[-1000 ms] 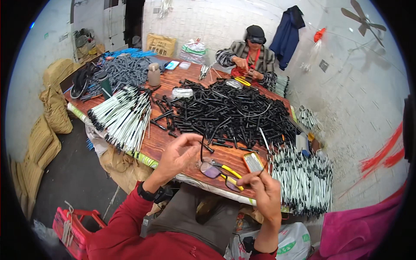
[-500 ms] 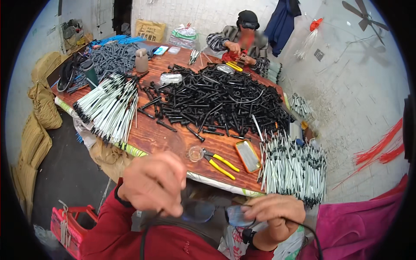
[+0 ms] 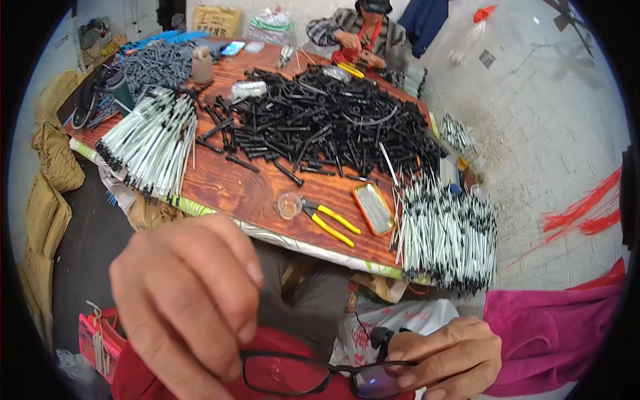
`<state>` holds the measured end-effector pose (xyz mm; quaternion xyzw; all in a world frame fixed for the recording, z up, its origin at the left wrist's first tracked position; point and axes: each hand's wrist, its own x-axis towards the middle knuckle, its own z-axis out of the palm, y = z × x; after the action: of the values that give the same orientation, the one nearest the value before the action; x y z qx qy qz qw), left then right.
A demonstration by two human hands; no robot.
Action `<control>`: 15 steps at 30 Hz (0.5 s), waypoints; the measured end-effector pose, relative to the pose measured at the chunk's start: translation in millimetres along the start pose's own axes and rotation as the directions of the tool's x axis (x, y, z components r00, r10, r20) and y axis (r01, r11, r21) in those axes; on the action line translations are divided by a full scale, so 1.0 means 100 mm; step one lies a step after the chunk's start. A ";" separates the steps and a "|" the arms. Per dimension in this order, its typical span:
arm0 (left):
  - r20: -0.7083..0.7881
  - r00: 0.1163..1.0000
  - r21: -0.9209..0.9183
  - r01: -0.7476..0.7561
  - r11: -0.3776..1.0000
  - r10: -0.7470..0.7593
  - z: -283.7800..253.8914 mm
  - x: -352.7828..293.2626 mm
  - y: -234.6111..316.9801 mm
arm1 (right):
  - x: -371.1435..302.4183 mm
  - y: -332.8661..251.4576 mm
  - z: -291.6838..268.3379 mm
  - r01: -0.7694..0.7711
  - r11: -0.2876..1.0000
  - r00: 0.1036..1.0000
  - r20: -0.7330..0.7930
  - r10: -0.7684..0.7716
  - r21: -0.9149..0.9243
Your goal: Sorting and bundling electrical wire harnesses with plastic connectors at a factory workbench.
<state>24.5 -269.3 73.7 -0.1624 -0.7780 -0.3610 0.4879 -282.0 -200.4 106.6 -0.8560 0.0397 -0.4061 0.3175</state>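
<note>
A pair of dark-framed eyeglasses [image 3: 287,391] is held low in front of me, its lenses side by side. My left hand [image 3: 190,287] is closed, fingers curled, at the left end of the frame; the temple there is mostly hidden. My right hand [image 3: 443,357] pinches the right end, with fingertips over the edge of the right lens. A dark band with a small black device [image 3: 381,338] shows at the right wrist. Beyond the hands, pliers with yellow handles [image 3: 333,223] lie on the table beside a small clear round container [image 3: 289,206].
The wooden table [image 3: 220,180] carries a heap of black plastic parts [image 3: 327,127], white-stemmed bundles at left [image 3: 157,143] and right [image 3: 447,233], grey parts [image 3: 163,67] and an orange-rimmed tin [image 3: 374,209]. Across it another person [image 3: 363,37] works. A red stool [image 3: 100,343] stands lower left.
The eyeglasses have moved down and toward me, held in both hands. My left hand has come closer and looms larger. The table has shifted slightly up and left in view.
</note>
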 end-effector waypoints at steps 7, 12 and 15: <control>-0.413 0.895 0.248 -0.069 0.966 0.170 0.35 -0.06 0.05 | -0.19 0.01 0.27 0.059 0.975 0.945 -0.326 0.014 0.213; -0.581 0.806 0.198 0.006 0.980 0.112 0.44 -0.08 0.11 | -0.32 -0.26 0.09 -0.134 0.961 0.943 -0.267 0.198 0.242; -0.567 0.822 0.270 0.121 0.955 0.056 0.57 -0.14 0.04 | -0.08 -0.40 -0.23 -0.420 0.739 0.867 -0.008 0.498 0.527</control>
<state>-2.9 -224.3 47.8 0.0406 -0.6445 -0.2816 0.7097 -311.6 -178.0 135.3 -0.6720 0.1646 -0.3731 0.6182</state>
